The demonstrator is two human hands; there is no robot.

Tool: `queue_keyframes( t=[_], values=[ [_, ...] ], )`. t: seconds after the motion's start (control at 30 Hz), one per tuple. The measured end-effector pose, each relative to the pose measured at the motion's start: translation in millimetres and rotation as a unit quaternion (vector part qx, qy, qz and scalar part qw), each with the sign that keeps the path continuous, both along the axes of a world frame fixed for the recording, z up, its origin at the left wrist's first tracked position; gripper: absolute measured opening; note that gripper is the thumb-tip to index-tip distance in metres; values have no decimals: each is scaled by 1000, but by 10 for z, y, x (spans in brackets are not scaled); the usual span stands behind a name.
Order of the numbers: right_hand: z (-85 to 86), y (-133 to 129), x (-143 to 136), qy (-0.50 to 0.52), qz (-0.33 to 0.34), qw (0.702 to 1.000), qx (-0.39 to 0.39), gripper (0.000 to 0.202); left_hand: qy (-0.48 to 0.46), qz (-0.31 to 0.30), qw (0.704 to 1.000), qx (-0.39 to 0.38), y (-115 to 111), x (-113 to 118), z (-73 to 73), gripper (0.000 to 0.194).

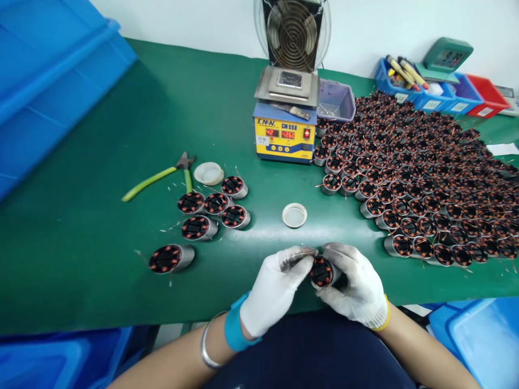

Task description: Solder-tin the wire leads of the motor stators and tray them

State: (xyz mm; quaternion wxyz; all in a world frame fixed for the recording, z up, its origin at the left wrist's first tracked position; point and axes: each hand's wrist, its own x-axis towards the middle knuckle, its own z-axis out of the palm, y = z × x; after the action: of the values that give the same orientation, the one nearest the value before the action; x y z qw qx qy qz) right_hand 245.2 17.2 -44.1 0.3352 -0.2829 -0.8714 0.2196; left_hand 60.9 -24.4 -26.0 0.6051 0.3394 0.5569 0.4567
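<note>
Close to the table's front edge, my right hand [357, 281], in a white glove, is wrapped round the metal shell of a motor stator [323, 272]. Its open end, black with copper windings, faces left. My left hand [279, 286], gloved in white with darkened fingertips, pinches at the upper left rim, where a thin wire lead shows; the fingertips partly hide it. To the left, several similar stators [197, 227] stand in a loose group, one of them apart nearer the front. Green-handled cutting pliers [156, 181] lie behind them, beside a round white dish [208, 173].
A shallow round lid [294, 215] lies ahead of my hands. Behind it stands a yellow-and-blue solder pot [284, 132] with a fan [292, 29] and a purple bin [335, 100]. Many stators [417, 189] crowd the right. Small bins [436, 97] line the back; blue crates [52, 70] rise left.
</note>
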Motion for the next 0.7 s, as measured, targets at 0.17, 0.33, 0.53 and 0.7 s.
queue_keyframes(
  t=[0.17, 0.33, 0.53, 0.7],
  values=[
    [23, 3, -12, 2, 2, 1000, -13, 62, 5, 9, 1000, 3, 4, 14, -16, 20],
    [-25, -12, 2, 3, -4, 999, -40, 63, 24, 15, 1000, 6, 23, 24, 5, 18],
    [-22, -35, -28, -7, -29, 996, -83, 55, 42, 18, 999, 10, 28, 36, 8, 17],
    [21, -57, -50, -33, -56, 987, -145, 47, 63, 18, 998, 18, 21, 37, -39, 18]
  ],
)
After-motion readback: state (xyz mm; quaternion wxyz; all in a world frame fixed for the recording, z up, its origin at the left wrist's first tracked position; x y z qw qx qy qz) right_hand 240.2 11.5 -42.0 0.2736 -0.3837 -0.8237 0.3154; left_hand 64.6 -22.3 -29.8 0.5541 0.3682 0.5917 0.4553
